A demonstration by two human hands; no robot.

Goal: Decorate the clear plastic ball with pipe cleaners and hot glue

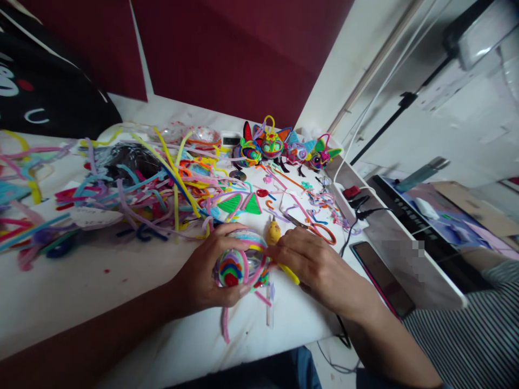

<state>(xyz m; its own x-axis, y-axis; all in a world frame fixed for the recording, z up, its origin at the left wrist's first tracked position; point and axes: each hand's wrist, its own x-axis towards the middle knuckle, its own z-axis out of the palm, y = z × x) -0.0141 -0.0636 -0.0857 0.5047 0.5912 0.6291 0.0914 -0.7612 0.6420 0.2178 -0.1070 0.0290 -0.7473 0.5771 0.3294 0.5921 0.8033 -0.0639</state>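
My left hand (206,270) is wrapped around a clear ball (233,267) partly covered in coiled pipe cleaners of many colours, with pink strips crossing it. Part of its transparent shell shows on the right side. At that side, my right hand (312,267) is closed, its fingertips pinching a yellow pipe cleaner (288,273) against the ball; the free end sticks out below the fingers. Just beyond the right fingers is a yellow tool with a pointed tip (274,231), perhaps a glue gun. Scissors with orange handles (322,232) lie beyond the right hand.
Loose pipe cleaners (141,202) are heaped across the left and back of the table (133,292). Several finished pipe-cleaner figures (272,145) stand by the wall. Green triangles (239,203) lie mid-table. A phone (381,278) rests at right; a person in a striped garment (466,329) sits nearby.
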